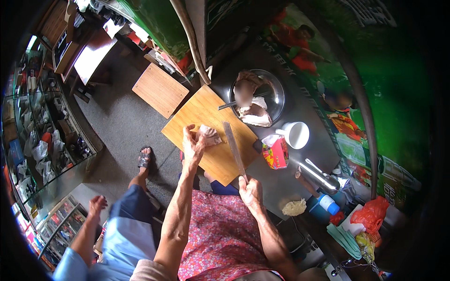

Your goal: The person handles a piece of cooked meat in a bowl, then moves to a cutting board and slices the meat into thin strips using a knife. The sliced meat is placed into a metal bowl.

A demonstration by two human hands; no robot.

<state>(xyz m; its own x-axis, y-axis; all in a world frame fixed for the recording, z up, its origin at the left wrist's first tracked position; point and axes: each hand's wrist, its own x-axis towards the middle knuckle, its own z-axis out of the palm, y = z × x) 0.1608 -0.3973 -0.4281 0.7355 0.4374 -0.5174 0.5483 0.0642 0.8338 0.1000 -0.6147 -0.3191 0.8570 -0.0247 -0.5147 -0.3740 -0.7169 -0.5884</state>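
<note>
My left hand is closed on the left side of a pale pinkish-brown piece of food that lies on a wooden board. My right hand grips the handle of a long knife, its blade pointing away from me over the board's right part. Behind the board's right side, a steel bowl holds brown and white pieces with chopsticks across them. A white mug and a red packet stand right of the board.
Another person in blue is at my left. A wooden stool top is beyond the board, glass display cases at far left. A steel flask, red bag and folded cloth crowd the right. A green printed panel borders the steel counter.
</note>
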